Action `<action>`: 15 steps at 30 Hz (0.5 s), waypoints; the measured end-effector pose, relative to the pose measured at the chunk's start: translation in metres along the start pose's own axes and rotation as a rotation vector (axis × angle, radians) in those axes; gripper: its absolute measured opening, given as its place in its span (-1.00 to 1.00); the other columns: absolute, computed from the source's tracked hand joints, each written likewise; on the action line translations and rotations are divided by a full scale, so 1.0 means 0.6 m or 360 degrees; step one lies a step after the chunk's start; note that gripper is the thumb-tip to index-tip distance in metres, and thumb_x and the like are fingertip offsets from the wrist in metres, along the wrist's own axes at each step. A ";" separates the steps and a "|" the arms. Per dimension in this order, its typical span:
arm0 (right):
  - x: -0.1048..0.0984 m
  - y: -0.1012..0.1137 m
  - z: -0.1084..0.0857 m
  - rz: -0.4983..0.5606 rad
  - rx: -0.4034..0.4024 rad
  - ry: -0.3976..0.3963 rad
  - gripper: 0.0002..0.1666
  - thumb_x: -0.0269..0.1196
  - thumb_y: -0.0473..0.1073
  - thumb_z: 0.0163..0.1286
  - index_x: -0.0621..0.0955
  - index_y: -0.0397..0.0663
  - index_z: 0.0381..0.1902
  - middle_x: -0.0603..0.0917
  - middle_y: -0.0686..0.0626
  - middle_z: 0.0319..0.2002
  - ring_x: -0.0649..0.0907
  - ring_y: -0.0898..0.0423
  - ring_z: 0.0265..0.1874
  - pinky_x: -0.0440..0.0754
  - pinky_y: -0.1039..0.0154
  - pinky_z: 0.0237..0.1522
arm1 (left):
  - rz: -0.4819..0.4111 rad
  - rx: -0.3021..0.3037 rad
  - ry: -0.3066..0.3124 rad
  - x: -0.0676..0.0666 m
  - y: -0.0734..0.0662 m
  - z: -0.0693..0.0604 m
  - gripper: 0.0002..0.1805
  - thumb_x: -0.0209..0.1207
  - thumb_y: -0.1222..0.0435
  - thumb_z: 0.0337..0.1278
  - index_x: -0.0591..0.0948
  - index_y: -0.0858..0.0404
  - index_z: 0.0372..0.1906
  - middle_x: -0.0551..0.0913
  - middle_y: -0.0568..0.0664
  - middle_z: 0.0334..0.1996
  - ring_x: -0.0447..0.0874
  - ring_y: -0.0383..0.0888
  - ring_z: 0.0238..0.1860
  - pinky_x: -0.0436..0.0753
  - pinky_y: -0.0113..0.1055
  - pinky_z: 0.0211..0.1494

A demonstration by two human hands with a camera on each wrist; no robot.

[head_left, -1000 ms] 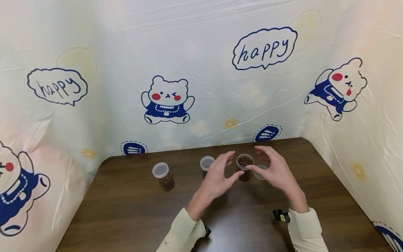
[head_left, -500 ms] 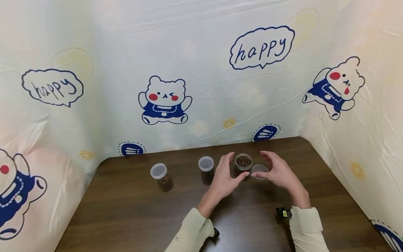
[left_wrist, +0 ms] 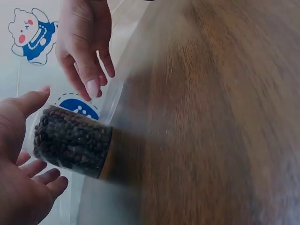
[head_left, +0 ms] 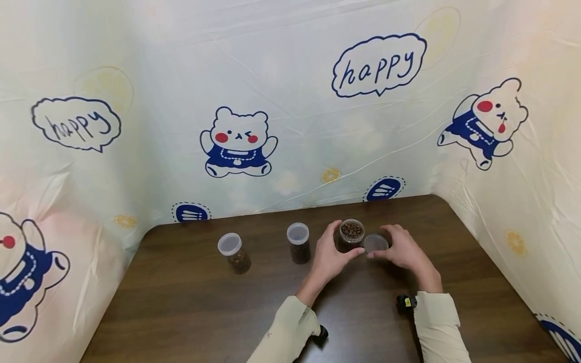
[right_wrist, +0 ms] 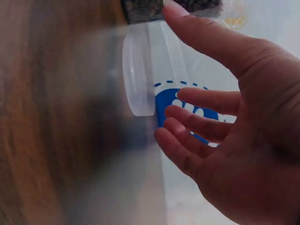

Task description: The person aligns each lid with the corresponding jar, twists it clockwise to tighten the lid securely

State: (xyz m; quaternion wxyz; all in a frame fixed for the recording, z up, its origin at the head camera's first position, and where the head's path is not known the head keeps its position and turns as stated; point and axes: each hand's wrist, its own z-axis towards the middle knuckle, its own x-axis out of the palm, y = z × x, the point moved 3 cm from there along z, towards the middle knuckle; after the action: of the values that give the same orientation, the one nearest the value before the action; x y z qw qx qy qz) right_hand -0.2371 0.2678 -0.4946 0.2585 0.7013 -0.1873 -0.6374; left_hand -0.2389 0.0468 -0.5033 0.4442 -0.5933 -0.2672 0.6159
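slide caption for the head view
Left hand around an open jar of coffee beans, right hand at a loose lid on the brown table.

Brown wood-grain desk (head_left: 190, 312), four items in a row toward far side. Open clear jar (head_left: 351, 232) of dark brown beans stands right of center, top uncovered. Translucent lid (head_left: 376, 244) lies just beside it, to the right. Left hand (head_left: 330, 254) curves around jar's left and near sides, thumb in front; contact unclear. Right hand (head_left: 404, 250) is at lid's right side, thumb and fingers spread apart around it; contact unclear. Middle jar (head_left: 299, 247), capped, left of left hand. Leftmost jar (head_left: 235, 254), capped, well apart. Pale sleeves (head_left: 438, 317), black wrist devices (head_left: 405, 304). Pale backdrop (head_left: 290, 60) has bears, "happy" bubbles.
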 end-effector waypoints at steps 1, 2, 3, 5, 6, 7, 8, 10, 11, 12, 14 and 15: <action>0.003 -0.002 0.001 -0.0005 0.0003 0.0004 0.10 0.61 0.16 0.16 0.43 -0.43 0.41 0.47 -0.50 0.33 0.47 -0.43 0.28 0.53 -0.38 0.29 | -0.0010 -0.0007 -0.0004 0.002 0.001 0.001 0.02 0.59 -0.03 0.02 0.35 0.13 0.55 0.53 0.04 0.46 0.50 -0.02 0.48 0.53 0.00 0.51; 0.007 -0.004 0.002 -0.0009 0.0004 0.0006 0.09 0.61 0.15 0.16 0.44 -0.44 0.40 0.48 -0.49 0.32 0.48 -0.42 0.26 0.54 -0.36 0.27 | -0.0019 -0.0007 -0.0012 0.004 0.003 0.002 0.02 0.59 -0.02 0.01 0.36 0.14 0.55 0.54 0.05 0.45 0.51 -0.02 0.47 0.54 0.00 0.50; 0.010 -0.005 0.004 -0.0011 0.0005 0.0007 0.08 0.61 0.14 0.16 0.44 -0.44 0.40 0.48 -0.49 0.30 0.48 -0.42 0.25 0.55 -0.34 0.26 | -0.0033 -0.0009 -0.0021 0.005 0.003 0.003 0.02 0.60 0.00 0.00 0.36 0.15 0.54 0.55 0.06 0.44 0.52 -0.01 0.46 0.55 0.00 0.50; 0.016 -0.007 0.006 -0.0009 0.0007 0.0012 0.07 0.61 0.12 0.17 0.44 -0.44 0.40 0.49 -0.49 0.29 0.49 -0.40 0.22 0.57 -0.32 0.22 | -0.0041 -0.0004 -0.0040 0.008 0.005 0.006 0.02 0.62 0.02 -0.02 0.37 0.15 0.53 0.58 0.07 0.41 0.55 -0.01 0.44 0.56 -0.01 0.48; 0.017 -0.008 0.007 -0.0010 0.0007 0.0013 0.06 0.61 0.12 0.17 0.44 -0.44 0.39 0.48 -0.49 0.28 0.50 -0.40 0.21 0.58 -0.31 0.21 | -0.0042 -0.0002 -0.0045 0.010 0.006 0.008 0.02 0.62 0.01 -0.03 0.37 0.15 0.53 0.59 0.06 0.40 0.56 -0.02 0.42 0.57 -0.01 0.47; 0.019 -0.009 0.008 -0.0010 0.0012 0.0009 0.05 0.61 0.10 0.17 0.45 -0.44 0.39 0.49 -0.50 0.27 0.51 -0.39 0.19 0.59 -0.30 0.20 | -0.0044 0.0000 -0.0048 0.012 0.007 0.010 0.02 0.63 0.01 -0.04 0.38 0.15 0.53 0.60 0.06 0.39 0.57 -0.02 0.41 0.58 -0.02 0.46; 0.019 -0.009 0.009 -0.0010 0.0016 0.0006 0.04 0.60 0.09 0.17 0.45 -0.45 0.39 0.49 -0.50 0.26 0.52 -0.38 0.17 0.59 -0.30 0.20 | -0.0050 0.0002 -0.0048 0.014 0.007 0.011 0.03 0.63 0.01 -0.05 0.38 0.15 0.53 0.61 0.06 0.37 0.58 -0.02 0.40 0.59 -0.03 0.45; 0.019 -0.010 0.011 -0.0015 0.0022 -0.0004 0.02 0.60 0.06 0.18 0.44 -0.46 0.39 0.50 -0.52 0.25 0.54 -0.37 0.14 0.60 -0.30 0.19 | -0.0056 -0.0004 -0.0043 0.018 0.007 0.014 0.03 0.63 0.01 -0.06 0.38 0.13 0.53 0.62 0.03 0.36 0.59 -0.05 0.38 0.60 -0.05 0.43; 0.019 -0.010 0.011 -0.0018 0.0027 -0.0009 0.01 0.59 0.04 0.18 0.44 -0.47 0.38 0.50 -0.52 0.24 0.55 -0.36 0.13 0.60 -0.30 0.19 | -0.0053 -0.0012 -0.0038 0.020 0.007 0.015 0.03 0.63 0.00 -0.06 0.38 0.11 0.53 0.62 0.01 0.36 0.60 -0.06 0.37 0.61 -0.06 0.43; 0.020 -0.010 0.012 -0.0019 0.0030 -0.0011 0.00 0.59 0.03 0.19 0.44 -0.48 0.38 0.51 -0.52 0.23 0.56 -0.35 0.12 0.61 -0.30 0.19 | -0.0056 -0.0014 -0.0035 0.021 0.007 0.016 0.03 0.64 0.01 -0.06 0.39 0.10 0.53 0.62 0.01 0.35 0.60 -0.06 0.36 0.61 -0.07 0.42; 0.021 -0.010 0.013 -0.0023 0.0037 -0.0010 -0.01 0.58 0.02 0.20 0.45 -0.48 0.38 0.51 -0.53 0.22 0.56 -0.35 0.11 0.61 -0.29 0.18 | -0.0058 -0.0018 -0.0036 0.023 0.008 0.017 0.01 0.64 0.02 -0.07 0.40 0.07 0.51 0.63 -0.01 0.34 0.62 -0.07 0.35 0.62 -0.08 0.41; 0.022 -0.010 0.014 -0.0021 0.0039 -0.0008 -0.02 0.58 0.01 0.20 0.45 -0.49 0.37 0.52 -0.53 0.22 0.56 -0.35 0.11 0.61 -0.29 0.17 | -0.0053 -0.0018 -0.0040 0.023 0.008 0.017 0.00 0.64 0.02 -0.07 0.40 0.07 0.51 0.64 -0.01 0.34 0.62 -0.06 0.34 0.63 -0.08 0.40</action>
State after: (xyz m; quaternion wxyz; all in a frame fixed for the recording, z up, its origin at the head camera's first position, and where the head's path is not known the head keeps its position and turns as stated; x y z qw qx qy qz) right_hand -0.2440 0.2638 -0.5088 0.2452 0.7041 -0.1911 -0.6385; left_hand -0.2487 0.0587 -0.5126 0.4478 -0.5834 -0.2860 0.6143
